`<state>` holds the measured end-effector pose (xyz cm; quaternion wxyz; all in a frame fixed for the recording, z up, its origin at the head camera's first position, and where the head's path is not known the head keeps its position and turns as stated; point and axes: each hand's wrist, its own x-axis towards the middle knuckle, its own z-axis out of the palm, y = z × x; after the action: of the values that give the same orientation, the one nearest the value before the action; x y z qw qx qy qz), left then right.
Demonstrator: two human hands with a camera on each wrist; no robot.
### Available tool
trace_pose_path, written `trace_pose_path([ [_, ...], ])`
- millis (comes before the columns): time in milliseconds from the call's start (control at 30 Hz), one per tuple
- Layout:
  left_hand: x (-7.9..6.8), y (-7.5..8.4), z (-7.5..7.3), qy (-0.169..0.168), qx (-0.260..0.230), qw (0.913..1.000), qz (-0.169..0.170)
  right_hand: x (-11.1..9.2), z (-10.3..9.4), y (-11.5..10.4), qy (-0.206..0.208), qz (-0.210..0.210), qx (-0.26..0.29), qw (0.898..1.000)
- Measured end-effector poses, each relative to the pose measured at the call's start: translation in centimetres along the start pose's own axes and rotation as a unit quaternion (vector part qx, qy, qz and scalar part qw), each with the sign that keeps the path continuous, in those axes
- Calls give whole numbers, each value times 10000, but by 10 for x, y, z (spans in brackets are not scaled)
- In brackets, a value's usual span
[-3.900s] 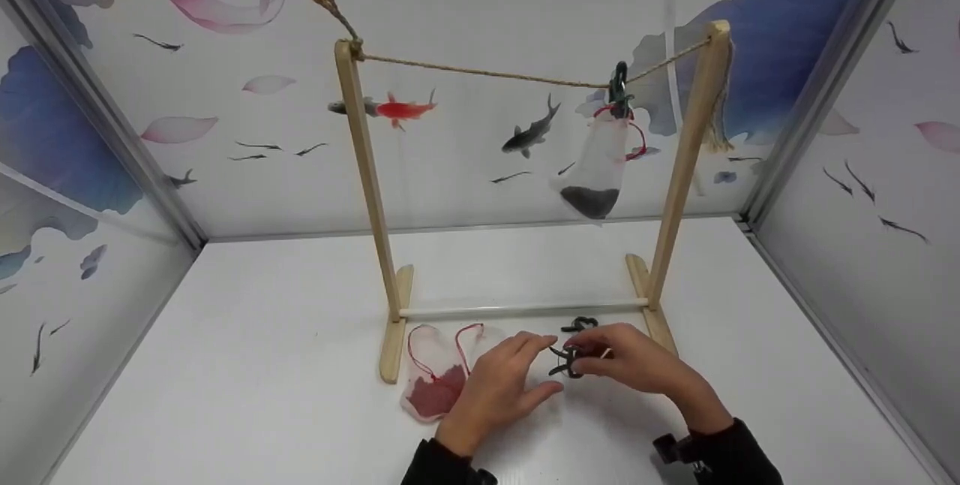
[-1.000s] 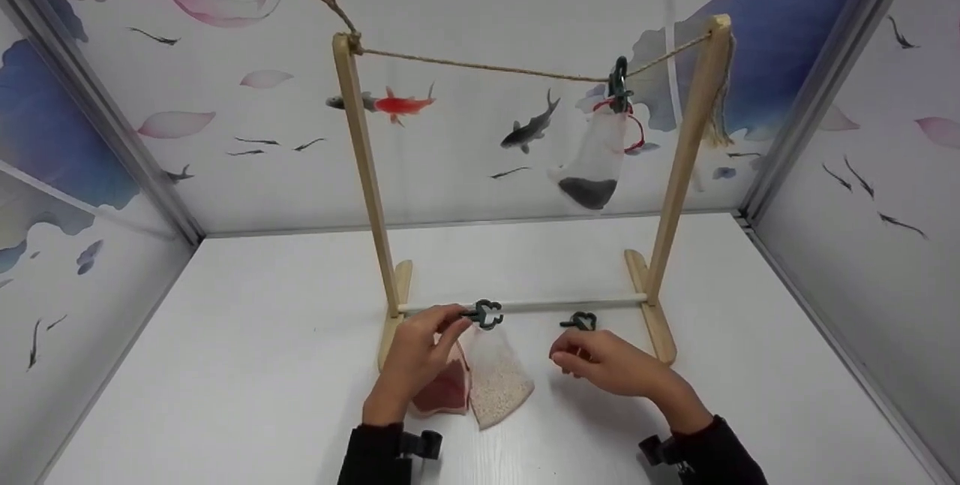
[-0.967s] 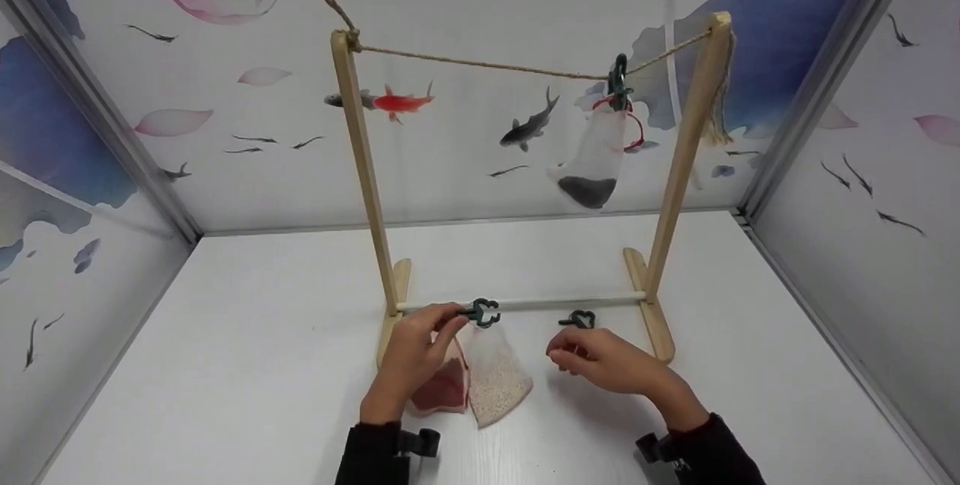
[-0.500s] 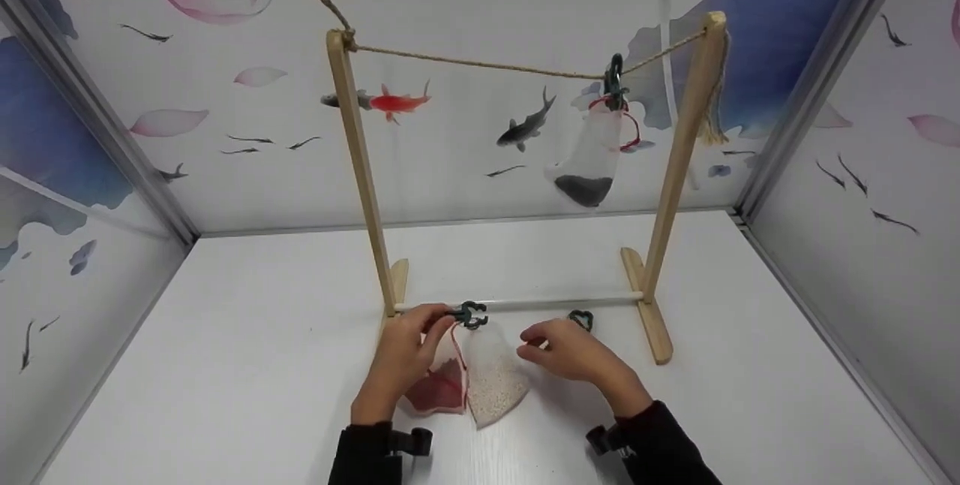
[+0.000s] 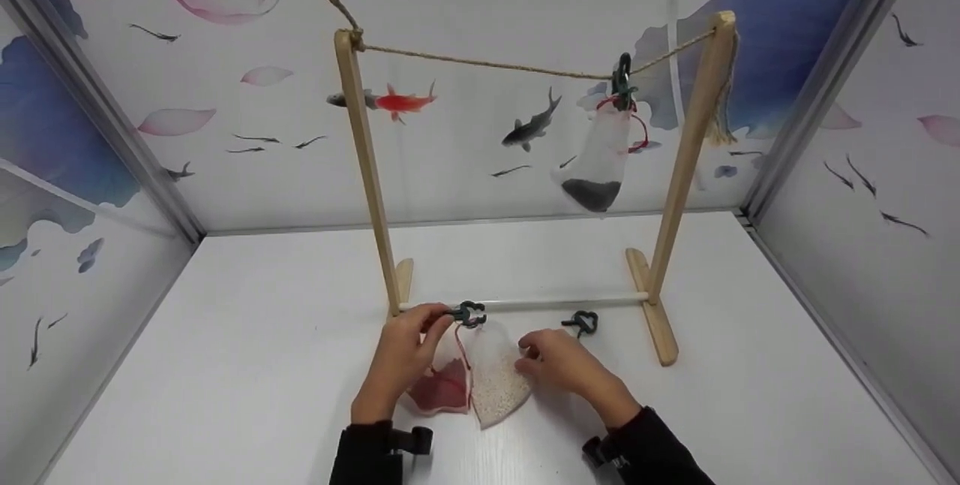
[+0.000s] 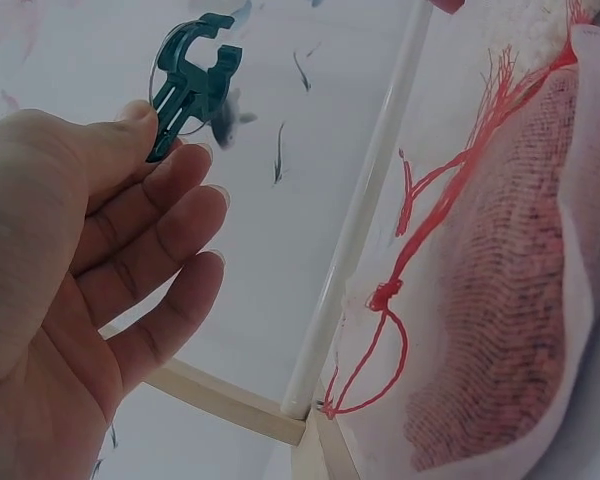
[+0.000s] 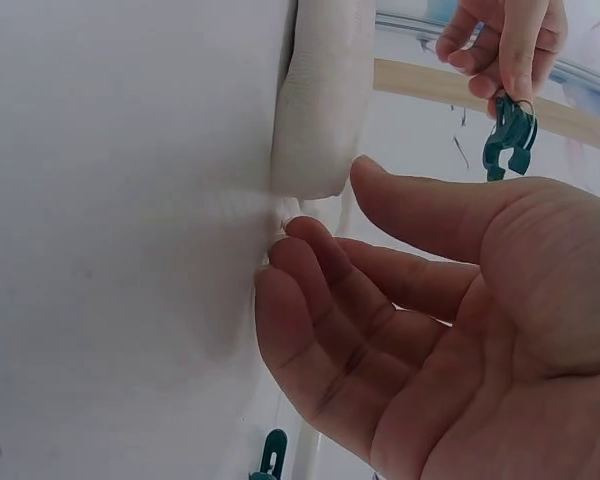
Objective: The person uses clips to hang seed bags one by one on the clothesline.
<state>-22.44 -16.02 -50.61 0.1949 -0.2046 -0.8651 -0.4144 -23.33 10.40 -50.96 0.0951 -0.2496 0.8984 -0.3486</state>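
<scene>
In the head view, my left hand (image 5: pixel 409 342) pinches a dark green clip (image 5: pixel 469 314) by its handle end, between thumb and index finger, jaws pointing right. The left wrist view shows the same clip (image 6: pixel 195 80) with its jaws apart and nothing between them. My right hand (image 5: pixel 566 365) is beside a sheer bag of pale grains (image 5: pixel 499 387), fingertips right at its right edge. In the right wrist view, its thumb and loosely bent fingers (image 7: pixel 310 300) stand apart around the bag's end. A sheer bag of reddish contents (image 5: pixel 442 387) with red drawstrings lies left of the pale one.
A wooden frame (image 5: pixel 367 177) carries a rope (image 5: pixel 480 62) between its posts. From the rope, a green clip (image 5: pixel 622 83) holds a bag with dark contents (image 5: pixel 592 192). Another green clip (image 5: pixel 581 322) lies near the white crossbar (image 5: pixel 555 303). Printed walls enclose the white table (image 5: pixel 247 335).
The clip, earlier in my right hand, is now in my left, which has moved left. Over the last second my right hand has moved left from near the loose clip to the pale bag.
</scene>
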Motion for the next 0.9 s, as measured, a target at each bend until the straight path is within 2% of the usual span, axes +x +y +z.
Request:
trace_pose_path([
  [267,-1,0,2,-60,38,10000,-18,0,4,0,-152,262,24,9995],
  [900,-1,0,3,-75,7,10000,-5,1,9,0,-344,160,-22,9993],
])
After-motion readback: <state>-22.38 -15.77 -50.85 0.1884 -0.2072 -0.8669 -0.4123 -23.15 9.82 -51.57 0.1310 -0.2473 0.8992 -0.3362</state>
